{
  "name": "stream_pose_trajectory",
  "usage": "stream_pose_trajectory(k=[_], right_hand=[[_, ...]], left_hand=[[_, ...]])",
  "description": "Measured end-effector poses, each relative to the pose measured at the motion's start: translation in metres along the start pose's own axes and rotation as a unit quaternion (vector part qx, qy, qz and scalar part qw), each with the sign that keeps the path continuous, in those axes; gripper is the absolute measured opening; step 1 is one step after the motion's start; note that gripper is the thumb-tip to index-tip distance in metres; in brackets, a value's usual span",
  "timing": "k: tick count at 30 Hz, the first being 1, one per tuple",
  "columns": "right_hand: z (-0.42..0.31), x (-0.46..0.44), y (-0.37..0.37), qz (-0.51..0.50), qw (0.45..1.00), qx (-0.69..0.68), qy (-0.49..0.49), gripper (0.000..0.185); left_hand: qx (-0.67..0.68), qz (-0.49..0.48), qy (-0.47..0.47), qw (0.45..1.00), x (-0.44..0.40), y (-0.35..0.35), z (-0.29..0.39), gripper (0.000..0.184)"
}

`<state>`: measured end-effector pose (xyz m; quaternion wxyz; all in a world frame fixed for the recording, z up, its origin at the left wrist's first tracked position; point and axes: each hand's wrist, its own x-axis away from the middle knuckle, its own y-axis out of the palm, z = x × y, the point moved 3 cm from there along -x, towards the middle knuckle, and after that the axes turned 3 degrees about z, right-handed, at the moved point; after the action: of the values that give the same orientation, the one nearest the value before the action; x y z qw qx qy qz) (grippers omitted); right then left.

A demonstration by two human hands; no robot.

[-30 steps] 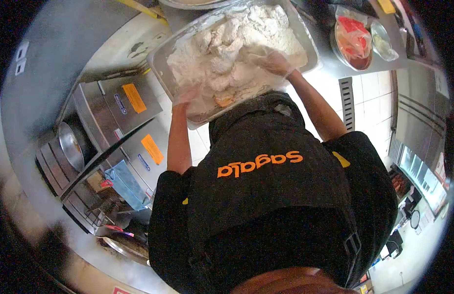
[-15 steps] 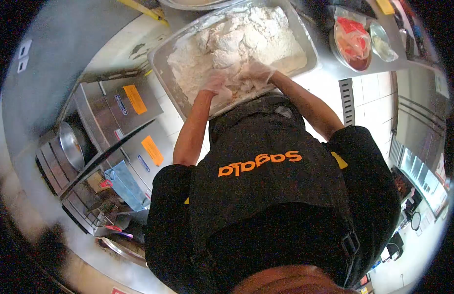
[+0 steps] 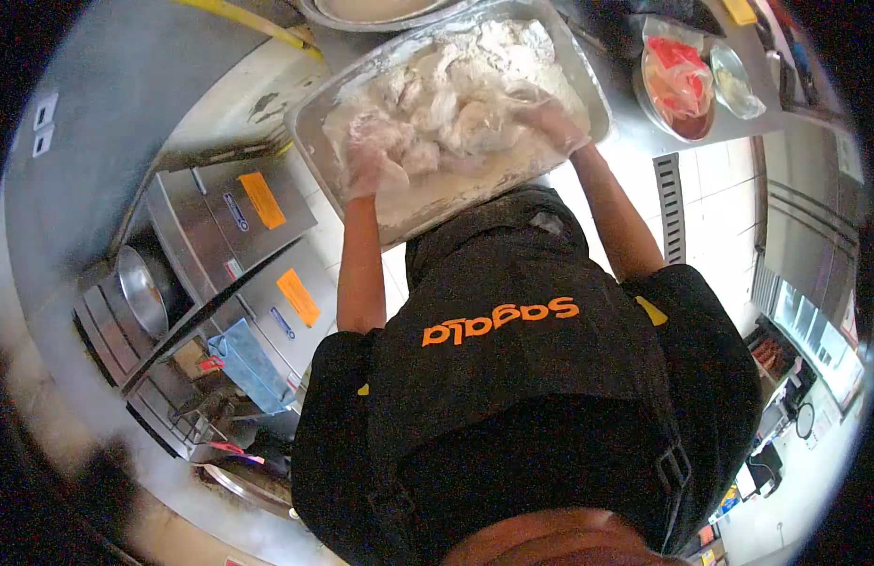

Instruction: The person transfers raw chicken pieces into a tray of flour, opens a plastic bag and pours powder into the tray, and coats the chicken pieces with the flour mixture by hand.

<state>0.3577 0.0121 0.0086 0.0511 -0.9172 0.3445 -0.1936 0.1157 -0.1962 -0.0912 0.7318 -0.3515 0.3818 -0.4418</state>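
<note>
A large rectangular metal tub (image 3: 309, 151) lies in front of me, filled with white flour-like powder and lumpy coated pieces (image 3: 446, 104) that look like floured meat. Inside its left part, my left hand (image 3: 373, 151), in a clear plastic glove, is against the coated pieces. Toward the right wall, my right hand (image 3: 555, 127), gloved the same way, is over the powder beside the heap. Motion smears the fingers of both hands, so their grip is unclear. My dark apron (image 3: 512, 377) with orange lettering is close to the tub's near edge.
Right of the tub, a metal bowl (image 3: 661, 118) holds a red-and-clear plastic bag (image 3: 680, 66); a smaller bowl (image 3: 731, 80) sits beside it. A round container (image 3: 380, 9) adjoins the tub's far side. Steel drawers (image 3: 206, 222) with orange labels and a blue cloth (image 3: 250, 363) are at left.
My hands have moved apart from near the tub's middle front edge, the left one leftward and the right one rightward. The coated pieces between them have shifted.
</note>
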Motion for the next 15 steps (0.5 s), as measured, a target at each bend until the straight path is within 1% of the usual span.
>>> stream_pose_trajectory(k=[1, 2, 3, 4, 5, 6, 8, 9, 10, 11, 12, 13, 14, 15], right_hand=[[0.007, -0.004, -0.010, 0.031, 0.999, -0.012, 0.010, 0.031], [0.032, -0.017, -0.012, -0.013, 0.993, 0.109, -0.052, 0.035], [0.058, -0.031, -0.014, -0.043, 0.966, 0.222, -0.123, 0.039], [0.062, -0.038, -0.009, -0.058, 0.945, 0.264, -0.185, 0.044], [0.059, -0.043, -0.004, -0.075, 0.917, 0.305, -0.246, 0.049], [0.059, -0.050, -0.002, -0.104, 0.940, 0.238, -0.220, 0.049], [0.048, -0.066, 0.006, -0.157, 0.969, 0.097, -0.165, 0.050], [0.041, -0.071, 0.012, -0.181, 0.961, 0.130, -0.165, 0.048], [0.035, -0.076, 0.018, -0.205, 0.951, 0.163, -0.164, 0.047], [0.038, -0.083, 0.023, -0.216, 0.932, 0.223, -0.187, 0.045], [0.041, -0.091, 0.028, -0.226, 0.908, 0.282, -0.211, 0.044], [0.061, -0.101, 0.037, -0.220, 0.868, 0.366, -0.254, 0.042], [0.066, -0.107, 0.042, -0.208, 0.818, 0.447, -0.296, 0.041], [0.070, -0.108, 0.039, -0.235, 0.859, 0.338, -0.305, 0.038]], left_hand=[[-0.062, -0.025, 0.009, 0.998, 0.004, 0.003, -0.007, 0.058], [-0.075, -0.075, -0.021, 0.994, -0.017, -0.040, 0.036, 0.059], [-0.083, -0.060, 0.001, 0.995, -0.032, -0.046, 0.047, 0.059], [-0.090, -0.043, 0.024, 0.995, -0.045, -0.047, 0.054, 0.059], [-0.081, -0.059, 0.040, 0.994, -0.052, -0.040, 0.052, 0.060], [-0.072, -0.076, 0.056, 0.993, -0.060, -0.034, 0.049, 0.061], [-0.023, -0.175, 0.081, 0.981, -0.076, -0.001, 0.019, 0.062], [-0.009, -0.185, 0.133, 0.974, -0.080, 0.030, -0.008, 0.059], [0.008, -0.223, 0.154, 0.963, -0.086, 0.047, -0.020, 0.058], [0.029, -0.266, 0.165, 0.949, -0.092, 0.051, -0.019, 0.057], [0.050, -0.319, 0.142, 0.936, -0.097, 0.056, -0.019, 0.056], [0.075, -0.362, 0.115, 0.922, -0.101, 0.062, -0.020, 0.055], [0.098, -0.397, 0.086, 0.909, -0.103, 0.065, -0.021, 0.054], [0.131, -0.404, 0.063, 0.903, -0.104, 0.068, -0.021, 0.053]])
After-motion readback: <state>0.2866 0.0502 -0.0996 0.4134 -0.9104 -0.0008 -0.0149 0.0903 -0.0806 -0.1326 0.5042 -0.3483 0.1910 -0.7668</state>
